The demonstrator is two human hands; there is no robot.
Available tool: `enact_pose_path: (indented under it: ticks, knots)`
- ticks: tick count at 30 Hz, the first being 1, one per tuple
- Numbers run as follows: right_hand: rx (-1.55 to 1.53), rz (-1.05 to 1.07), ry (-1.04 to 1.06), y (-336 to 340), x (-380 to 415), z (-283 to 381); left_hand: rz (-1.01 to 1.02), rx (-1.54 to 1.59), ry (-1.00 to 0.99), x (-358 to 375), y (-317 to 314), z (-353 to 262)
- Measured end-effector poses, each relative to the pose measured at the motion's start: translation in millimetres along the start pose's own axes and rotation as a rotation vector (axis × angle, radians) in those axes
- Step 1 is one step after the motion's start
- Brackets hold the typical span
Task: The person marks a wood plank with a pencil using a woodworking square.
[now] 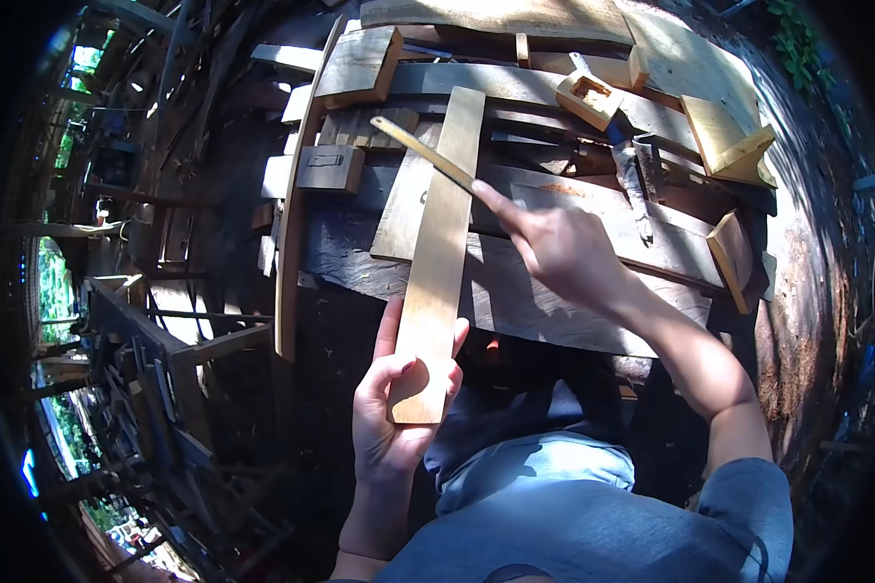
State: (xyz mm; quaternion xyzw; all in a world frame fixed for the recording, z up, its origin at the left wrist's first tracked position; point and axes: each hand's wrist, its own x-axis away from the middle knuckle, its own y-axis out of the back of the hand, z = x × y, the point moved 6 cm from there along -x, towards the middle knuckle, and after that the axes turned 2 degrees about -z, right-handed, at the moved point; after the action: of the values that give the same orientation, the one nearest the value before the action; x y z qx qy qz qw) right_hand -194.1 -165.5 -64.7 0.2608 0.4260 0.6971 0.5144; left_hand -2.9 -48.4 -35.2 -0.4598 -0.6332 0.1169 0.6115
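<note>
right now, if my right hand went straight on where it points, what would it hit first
Probably the long board in your left hand: the right hand, holding the thin yellow strip, points at its edge. Depth is unclear, so it might pass just above.

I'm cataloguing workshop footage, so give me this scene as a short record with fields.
left hand: grips near end of long board
right hand: holds thin yellow strip
strip position: slantwise across board
hollowed block: beyond right hand, recess facing up
work surface: rough planks
light: bright patches, deep shadows
</note>
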Motion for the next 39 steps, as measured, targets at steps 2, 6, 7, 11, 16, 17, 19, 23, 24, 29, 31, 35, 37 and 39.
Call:
enact_pose_path:
  ticks: [2, 6, 7, 11, 16, 17, 19, 23, 24, 29, 31, 35, 37, 39]
  knots:
    - [-0.034, 0.042, -0.054, 4, 1, 0, 0.017, -0.041, -0.005, 0, -2, 0]
    - [-0.163, -0.119, -0.175, -16, -77, -66, 0.015, -0.019, -0.009, 0, -1, 1]
    - [-0.124, -0.149, -0.182, -16, -99, -76, 0.006, 0.002, -0.006, -1, 1, 0]
    - [-0.059, -0.109, -0.216, -21, -110, -76, 0.064, 0.000, 0.031, -1, 0, -1]
    - [-0.036, -0.085, 0.080, -3, 6, 7, 0.007, -0.032, -0.003, 0, -1, 2]
    - [0.012, -0.043, 0.064, 0, 18, 14, 0.001, -0.030, 0.000, 0, 1, 2]
    - [0.051, -0.017, 0.058, 7, 19, 13, 0.002, -0.041, -0.013, -1, 1, 2]
    - [-0.221, 0.018, -0.193, -7, -58, -36, 0.016, -0.026, 0.002, -3, 5, -2]
    - [-0.204, -0.067, -0.207, -17, -78, -51, 0.016, -0.011, 0.008, -4, 7, -1]
    - [-0.207, -0.088, -0.142, -5, -76, -44, 0.029, 0.009, 0.000, -4, 1, 0]
    - [-0.377, -0.022, -0.089, -6, -44, -33, 0.041, -0.033, -0.022, -4, 1, 0]
    - [-0.458, 0.126, -0.071, -3, -4, -22, 0.048, -0.041, -0.020, -2, -1, 1]
    - [-0.588, 0.048, -0.060, -7, -16, -38, 0.042, -0.060, -0.037, -2, -1, 1]
    - [-0.562, -0.074, -0.097, -19, -51, -57, 0.032, -0.058, -0.038, -2, -4, 0]
